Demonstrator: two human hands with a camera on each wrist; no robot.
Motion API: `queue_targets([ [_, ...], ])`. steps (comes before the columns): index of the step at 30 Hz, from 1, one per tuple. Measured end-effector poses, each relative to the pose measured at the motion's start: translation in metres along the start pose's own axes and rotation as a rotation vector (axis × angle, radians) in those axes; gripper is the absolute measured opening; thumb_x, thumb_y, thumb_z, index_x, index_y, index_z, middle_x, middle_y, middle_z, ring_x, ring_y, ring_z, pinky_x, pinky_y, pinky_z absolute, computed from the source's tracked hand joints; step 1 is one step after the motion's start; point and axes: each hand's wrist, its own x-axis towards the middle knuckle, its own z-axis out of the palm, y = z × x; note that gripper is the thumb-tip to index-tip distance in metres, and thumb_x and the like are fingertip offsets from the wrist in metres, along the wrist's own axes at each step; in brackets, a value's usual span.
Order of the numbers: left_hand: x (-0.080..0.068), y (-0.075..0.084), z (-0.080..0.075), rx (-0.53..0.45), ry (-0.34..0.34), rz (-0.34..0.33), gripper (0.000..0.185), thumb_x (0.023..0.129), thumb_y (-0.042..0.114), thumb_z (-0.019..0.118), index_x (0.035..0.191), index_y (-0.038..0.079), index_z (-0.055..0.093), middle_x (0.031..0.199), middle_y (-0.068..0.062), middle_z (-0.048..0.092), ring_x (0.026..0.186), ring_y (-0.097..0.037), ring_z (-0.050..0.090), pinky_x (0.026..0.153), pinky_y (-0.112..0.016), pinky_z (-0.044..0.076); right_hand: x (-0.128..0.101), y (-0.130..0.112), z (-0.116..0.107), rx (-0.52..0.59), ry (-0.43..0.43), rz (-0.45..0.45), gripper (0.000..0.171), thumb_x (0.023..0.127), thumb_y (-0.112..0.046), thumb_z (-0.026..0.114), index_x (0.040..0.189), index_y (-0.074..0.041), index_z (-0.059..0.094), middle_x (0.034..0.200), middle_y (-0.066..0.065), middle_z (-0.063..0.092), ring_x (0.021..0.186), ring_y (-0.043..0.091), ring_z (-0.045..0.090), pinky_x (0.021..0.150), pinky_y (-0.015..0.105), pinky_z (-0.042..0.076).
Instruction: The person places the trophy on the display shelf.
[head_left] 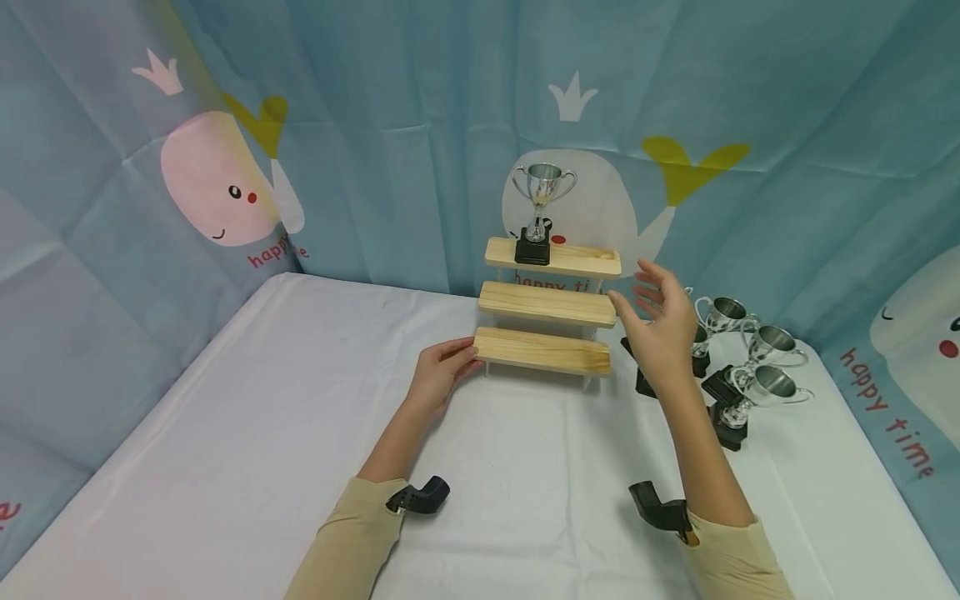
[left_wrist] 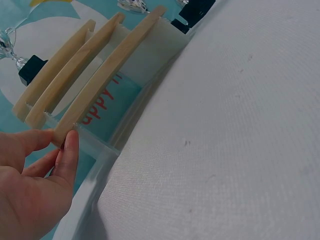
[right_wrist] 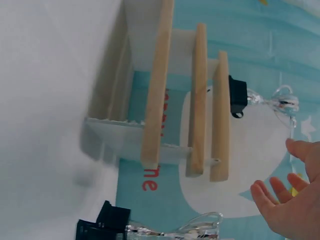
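Observation:
A three-tier wooden display stand (head_left: 543, 350) with pale planks and translucent side supports stands on the white-covered table. My left hand (head_left: 442, 372) pinches the left end of its lowest plank between thumb and fingers, as the left wrist view shows (left_wrist: 42, 175). My right hand (head_left: 663, 333) is raised by the stand's right end, fingers spread and holding nothing. In the right wrist view a gap separates that hand (right_wrist: 295, 200) from the planks. A silver trophy cup (head_left: 538, 204) on a black base stands upright on the top plank, left of its middle.
Several more silver trophies (head_left: 772, 385) with black bases are grouped on the table at the right, partly behind my right hand and forearm. A blue patterned curtain (head_left: 390, 167) hangs behind and beside the white tablecloth (head_left: 247, 433).

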Motion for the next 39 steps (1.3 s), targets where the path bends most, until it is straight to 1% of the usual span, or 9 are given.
queue_targets([
  [5,-0.001,0.001,0.001,-0.003,-0.002,-0.004,0.036,0.105,-0.005,0.059,0.139,-0.017,0.057,0.139,-0.031,0.058,0.108,-0.021,0.069,0.095,-0.023,0.063,-0.011,0.003,-0.004,-0.030,0.019,0.002,0.052,0.099,-0.006,0.075,0.147,0.003,0.055,0.140,0.026,0.060,0.128,0.042,0.061,0.114,0.055,0.054],
  [11,-0.001,0.000,0.000,-0.004,-0.002,0.000,0.036,0.105,-0.004,0.059,0.139,-0.017,0.057,0.139,-0.032,0.058,0.109,-0.021,0.069,0.096,-0.023,0.063,-0.022,0.008,-0.007,-0.081,0.011,-0.021,0.053,0.099,-0.005,0.075,0.147,0.005,0.055,0.139,0.026,0.061,0.128,0.042,0.062,0.111,0.056,0.054],
  [18,-0.001,-0.001,0.000,-0.006,-0.010,0.007,0.037,0.105,-0.004,0.059,0.139,-0.018,0.056,0.140,-0.032,0.057,0.113,-0.023,0.068,0.096,-0.023,0.063,-0.030,0.016,-0.004,-0.103,-0.011,-0.005,0.053,0.098,-0.003,0.076,0.146,0.005,0.056,0.139,0.027,0.062,0.126,0.043,0.062,0.108,0.055,0.056],
  [21,-0.001,-0.001,0.000,-0.003,-0.006,0.008,0.036,0.105,-0.004,0.060,0.139,-0.017,0.056,0.140,-0.032,0.057,0.114,-0.025,0.068,0.096,-0.023,0.063,-0.031,0.016,-0.003,-0.114,-0.010,-0.014,0.052,0.097,-0.002,0.076,0.145,0.005,0.057,0.138,0.028,0.063,0.126,0.044,0.062,0.106,0.056,0.057],
  [24,0.000,-0.001,0.000,-0.003,-0.005,0.008,0.036,0.105,-0.004,0.060,0.139,-0.017,0.057,0.140,-0.032,0.058,0.114,-0.024,0.068,0.096,-0.023,0.063,-0.032,0.015,-0.003,-0.115,0.013,-0.023,0.050,0.097,-0.001,0.076,0.143,0.006,0.058,0.137,0.028,0.063,0.125,0.043,0.062,0.107,0.057,0.057],
  [29,0.000,-0.001,0.000,-0.001,-0.015,0.014,0.036,0.105,-0.005,0.059,0.138,-0.018,0.057,0.140,-0.032,0.058,0.113,-0.024,0.068,0.096,-0.023,0.063,-0.035,0.012,-0.007,-0.127,0.081,-0.034,0.046,0.097,0.000,0.076,0.140,0.007,0.060,0.133,0.029,0.063,0.123,0.045,0.061,0.108,0.059,0.056],
  [33,0.000,0.000,0.000,0.006,-0.017,0.015,0.036,0.105,-0.004,0.060,0.139,-0.017,0.057,0.140,-0.032,0.058,0.114,-0.025,0.068,0.096,-0.022,0.063,-0.037,0.010,-0.012,-0.154,0.135,-0.038,0.045,0.097,-0.001,0.075,0.140,0.007,0.061,0.130,0.029,0.062,0.122,0.045,0.061,0.110,0.054,0.055],
  [36,0.000,0.000,0.000,0.011,-0.015,0.016,0.036,0.105,-0.004,0.060,0.139,-0.017,0.057,0.140,-0.032,0.058,0.115,-0.025,0.068,0.096,-0.022,0.063,-0.037,0.010,-0.017,-0.172,0.159,-0.032,0.046,0.097,-0.001,0.076,0.140,0.007,0.061,0.131,0.029,0.062,0.122,0.044,0.060,0.111,0.052,0.055],
  [39,0.000,0.000,-0.001,0.008,-0.012,0.017,0.036,0.105,-0.004,0.060,0.138,-0.017,0.057,0.140,-0.032,0.058,0.115,-0.025,0.068,0.096,-0.022,0.063,-0.037,0.009,-0.021,-0.179,0.174,-0.020,0.046,0.097,-0.002,0.076,0.140,0.007,0.061,0.132,0.030,0.062,0.122,0.046,0.060,0.112,0.055,0.054],
])
